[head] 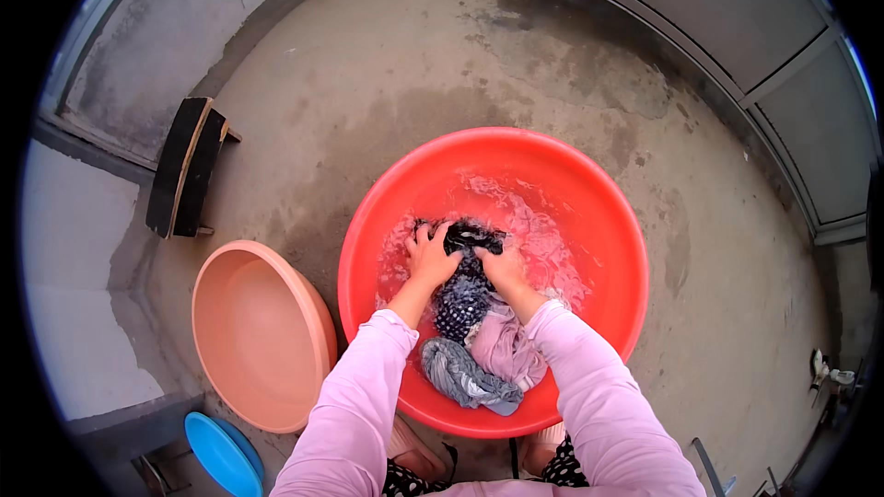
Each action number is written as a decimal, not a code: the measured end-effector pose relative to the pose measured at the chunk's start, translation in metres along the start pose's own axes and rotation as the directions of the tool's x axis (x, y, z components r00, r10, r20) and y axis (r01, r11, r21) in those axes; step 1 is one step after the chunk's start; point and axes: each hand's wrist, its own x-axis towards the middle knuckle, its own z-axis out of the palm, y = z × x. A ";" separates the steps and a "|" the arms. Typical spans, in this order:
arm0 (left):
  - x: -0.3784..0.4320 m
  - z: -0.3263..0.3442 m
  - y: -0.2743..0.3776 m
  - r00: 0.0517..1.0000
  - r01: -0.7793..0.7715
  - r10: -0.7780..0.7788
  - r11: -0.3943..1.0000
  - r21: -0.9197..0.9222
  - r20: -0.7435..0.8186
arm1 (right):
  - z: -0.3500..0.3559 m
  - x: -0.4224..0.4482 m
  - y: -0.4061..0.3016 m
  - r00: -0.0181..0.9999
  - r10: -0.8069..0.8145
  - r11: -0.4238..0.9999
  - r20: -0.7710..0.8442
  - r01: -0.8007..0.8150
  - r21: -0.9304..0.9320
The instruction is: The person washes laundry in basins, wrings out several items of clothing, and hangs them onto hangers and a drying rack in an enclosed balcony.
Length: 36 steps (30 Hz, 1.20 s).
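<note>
In front of me is a round red plastic basin (608, 221) with rippling water. A wet dark polka-dot cloth (461, 307) lies partly in the water, its upper part bunched and nearly black. My left hand (431, 259) grips the bunched part from the left, fingers spread over it. My right hand (504, 266) holds its right side, the fingers mostly hidden by water and cloth. Nearer to me, a pink cloth (507, 345) and a twisted grey cloth (463, 373) rest against the basin's near wall.
A peach plastic basin (248, 331) stands tilted at the left, with a blue basin (221, 455) below it. A black wooden stool (183, 169) is by the wall. Stained concrete floor (387, 69) surrounds the red basin. Framed panels (690, 7) line the far right.
</note>
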 end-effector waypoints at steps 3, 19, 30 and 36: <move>0.036 0.015 -0.026 0.981 0.060 -0.191 0.494 -0.867 -0.042 | 0.021 -0.022 -0.047 0.992 -0.121 0.969 0.020 0.114 0.219; -0.018 -0.002 0.001 0.998 0.057 -0.049 0.472 -0.880 0.039 | -0.053 -0.029 -0.085 0.983 -0.184 0.983 -0.016 0.183 -0.031; 0.014 0.017 -0.013 0.988 0.070 -0.083 0.992 -0.101 -0.133 | -0.027 0.007 -0.006 0.986 0.163 0.984 0.017 -0.164 0.074; 0.030 -0.012 -0.023 0.869 0.495 0.220 -0.343 -0.798 0.444 | -0.013 -0.071 -0.084 0.938 -0.347 0.929 -0.004 0.345 0.132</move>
